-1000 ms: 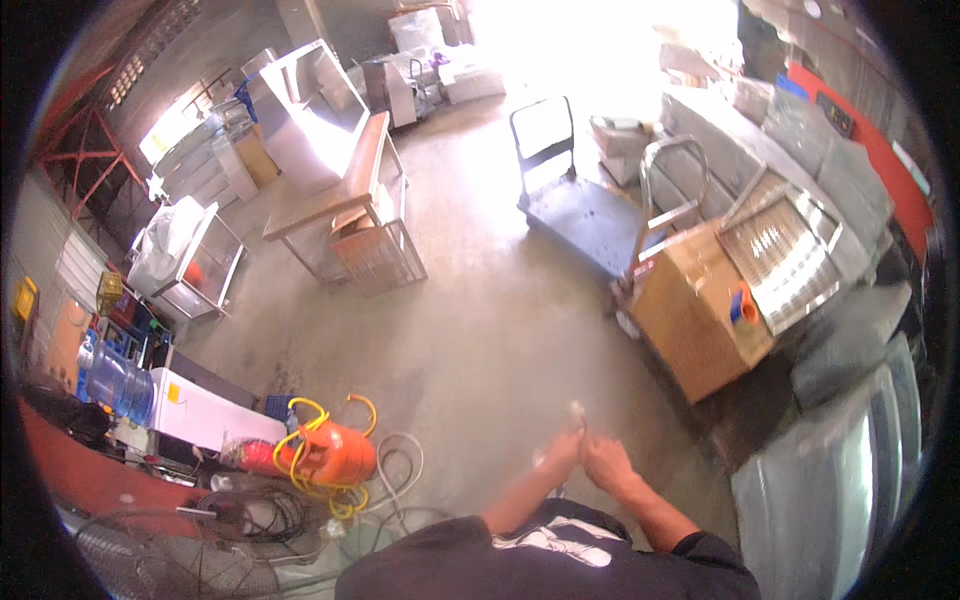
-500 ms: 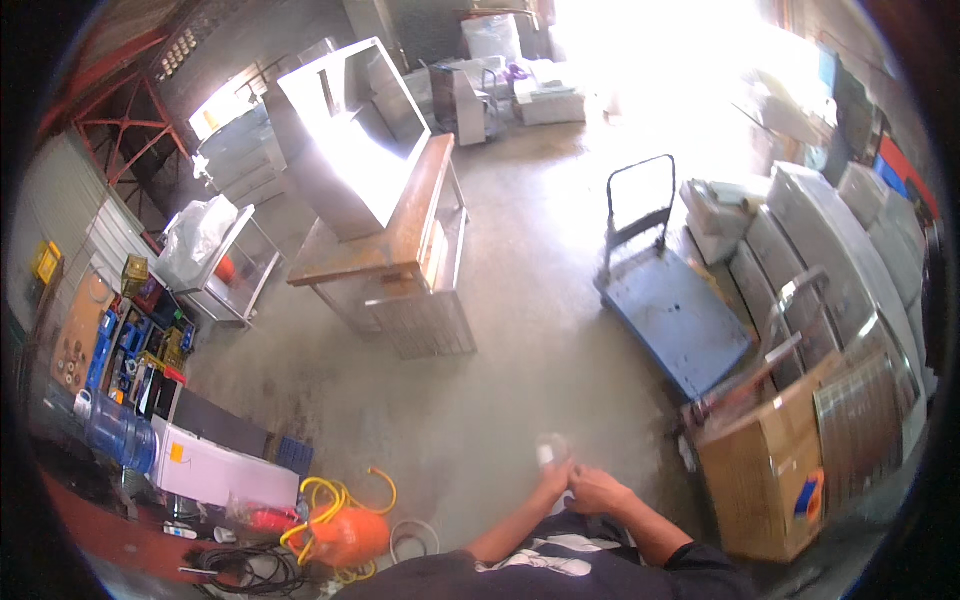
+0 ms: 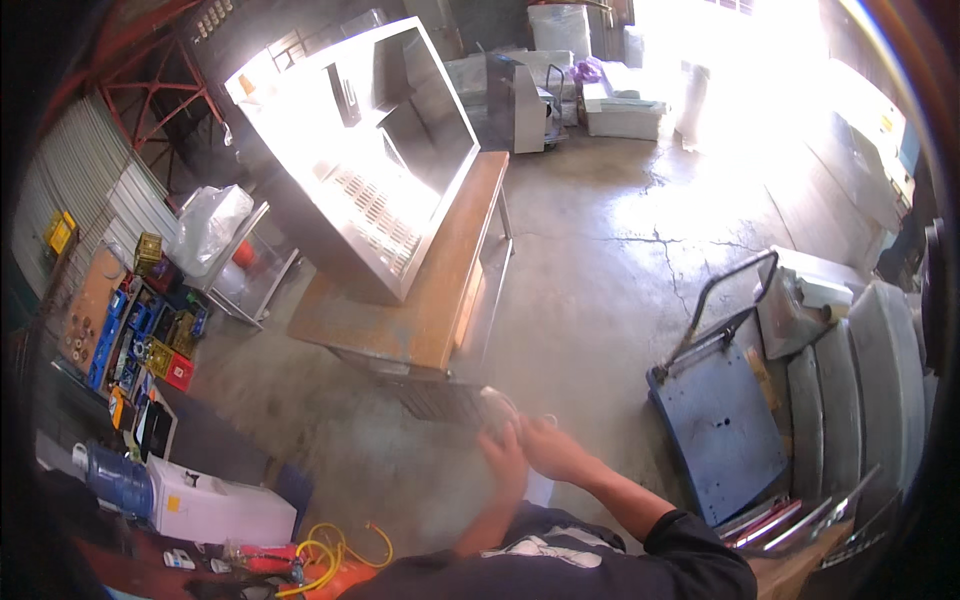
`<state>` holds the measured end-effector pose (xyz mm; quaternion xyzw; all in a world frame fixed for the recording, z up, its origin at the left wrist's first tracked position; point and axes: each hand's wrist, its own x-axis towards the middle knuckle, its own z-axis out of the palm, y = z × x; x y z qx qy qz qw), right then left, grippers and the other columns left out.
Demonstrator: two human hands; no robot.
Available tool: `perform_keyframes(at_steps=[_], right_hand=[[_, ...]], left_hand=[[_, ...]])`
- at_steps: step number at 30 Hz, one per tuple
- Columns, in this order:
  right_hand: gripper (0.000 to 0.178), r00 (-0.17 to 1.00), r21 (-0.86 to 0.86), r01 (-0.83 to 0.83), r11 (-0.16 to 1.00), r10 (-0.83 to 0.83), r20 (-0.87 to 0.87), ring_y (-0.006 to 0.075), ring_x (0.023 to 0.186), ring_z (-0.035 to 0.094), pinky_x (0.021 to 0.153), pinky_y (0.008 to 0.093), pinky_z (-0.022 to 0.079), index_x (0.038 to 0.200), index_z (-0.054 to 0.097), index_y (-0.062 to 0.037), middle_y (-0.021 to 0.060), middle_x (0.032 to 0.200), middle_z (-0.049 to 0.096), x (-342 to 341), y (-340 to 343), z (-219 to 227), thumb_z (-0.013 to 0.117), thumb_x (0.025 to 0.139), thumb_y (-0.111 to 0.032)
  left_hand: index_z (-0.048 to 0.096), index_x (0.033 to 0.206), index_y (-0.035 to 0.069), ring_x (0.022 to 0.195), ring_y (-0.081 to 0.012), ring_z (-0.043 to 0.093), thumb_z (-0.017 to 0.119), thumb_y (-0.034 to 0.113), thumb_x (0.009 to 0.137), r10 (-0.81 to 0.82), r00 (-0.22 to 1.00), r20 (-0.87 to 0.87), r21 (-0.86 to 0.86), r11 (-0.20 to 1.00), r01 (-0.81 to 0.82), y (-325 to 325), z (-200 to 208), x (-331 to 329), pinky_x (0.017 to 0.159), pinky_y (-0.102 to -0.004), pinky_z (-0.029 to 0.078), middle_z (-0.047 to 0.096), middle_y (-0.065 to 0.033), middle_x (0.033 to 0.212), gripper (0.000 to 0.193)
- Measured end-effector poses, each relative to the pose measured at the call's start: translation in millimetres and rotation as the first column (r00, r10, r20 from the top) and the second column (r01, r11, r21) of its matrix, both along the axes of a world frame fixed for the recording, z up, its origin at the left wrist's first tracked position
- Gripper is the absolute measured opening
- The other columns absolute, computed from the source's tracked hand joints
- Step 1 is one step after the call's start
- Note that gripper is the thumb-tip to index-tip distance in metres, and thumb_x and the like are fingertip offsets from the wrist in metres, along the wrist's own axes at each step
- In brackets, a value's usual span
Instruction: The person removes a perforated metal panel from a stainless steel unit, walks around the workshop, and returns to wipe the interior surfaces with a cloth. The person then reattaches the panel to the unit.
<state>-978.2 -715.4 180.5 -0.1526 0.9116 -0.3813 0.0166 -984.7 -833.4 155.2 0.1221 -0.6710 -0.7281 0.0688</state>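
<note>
My left hand (image 3: 506, 456) and my right hand (image 3: 550, 449) are together in front of my body, both with curled fingers. From the top of the left hand sticks a small whitish object (image 3: 497, 404), blurred, so its kind is unclear. The right hand's fingers press against the left hand, and what they pinch is hidden. Beyond the hands stands a wooden-topped workbench (image 3: 340, 318) with metal legs. A large, shiny stainless-steel hood-like box (image 3: 385, 265), open at the front with a slotted panel inside, rests on it.
A blue platform trolley (image 3: 722, 430) stands at the right, beside wrapped panels (image 3: 880, 370). On the left are a water bottle (image 3: 118, 480), a white cabinet (image 3: 220, 505), tool bins (image 3: 150, 320) and a yellow hose (image 3: 325, 560). Wrapped boxes (image 3: 625, 115) sit at the back.
The workbench and steel box appear larger and closer. My hands have risen and shifted left in the picture, still together, with the whitish object among them.
</note>
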Motion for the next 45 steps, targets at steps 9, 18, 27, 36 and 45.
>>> perform_keyframes(at_steps=[9,18,27,36,45], right_hand=[[0.054,0.989,-0.020,0.105,0.994,-0.106,-0.107,0.0417,0.105,0.061,0.088,0.0454,0.052,0.136,0.047,0.0060,0.0274,0.121,0.057,-316.1,115.3,55.3,0.064,0.087,-0.013],[0.036,0.908,-0.057,0.379,0.924,-0.359,0.217,0.0407,0.103,0.063,0.088,0.0430,0.050,0.123,0.063,-0.0014,0.0243,0.110,0.067,-558.4,290.9,7.1,0.059,0.098,-0.027],[0.032,0.955,-0.105,0.221,0.970,-0.193,0.225,0.0341,0.101,0.064,0.089,0.0428,0.049,0.119,0.065,-0.0007,0.0203,0.112,0.067,-860.9,433.9,-34.5,0.052,0.100,-0.023],[0.046,1.000,-0.080,-0.005,0.997,0.005,0.000,0.0151,0.080,0.064,0.074,0.0300,0.050,0.120,0.063,0.0046,0.0095,0.089,0.069,-1173.7,435.4,60.5,0.044,0.107,-0.034],[0.057,0.931,-0.308,-0.285,0.908,0.186,-0.312,0.0157,0.091,0.062,0.076,0.0299,0.048,0.130,0.058,0.0017,0.0085,0.104,0.066,-1414.0,312.7,205.3,0.038,0.107,-0.046]], left_hand=[[0.046,0.136,-0.009,0.121,-0.0373,0.056,0.059,0.031,0.097,-0.116,0.993,0.028,-0.066,0.991,0.117,121.3,33.8,-361.7,0.102,-0.0420,0.043,0.056,-0.0274,0.129,0.057],[0.058,0.120,-0.004,0.098,-0.0226,0.060,0.053,0.016,0.093,0.070,0.990,-0.122,0.196,0.979,-0.045,174.1,48.0,-692.6,0.086,-0.0349,0.049,0.063,-0.0122,0.108,0.034],[0.058,0.103,0.005,0.063,-0.0151,0.057,0.059,0.017,0.084,0.020,0.977,-0.213,0.755,0.637,0.152,208.6,79.1,-944.2,0.055,-0.0303,0.048,0.058,-0.0056,0.079,0.022],[0.063,0.111,0.006,0.082,-0.0213,0.067,0.060,0.019,0.088,0.356,0.914,-0.194,0.767,0.636,-0.084,204.6,50.0,-1123.7,0.071,-0.0356,0.057,0.067,-0.0107,0.095,0.027],[0.062,0.117,0.004,0.085,-0.0118,0.060,0.069,0.026,0.095,0.446,0.878,-0.171,0.673,0.704,-0.227,171.1,79.6,-1321.2,0.076,-0.0289,0.051,0.063,-0.0023,0.098,0.032]])
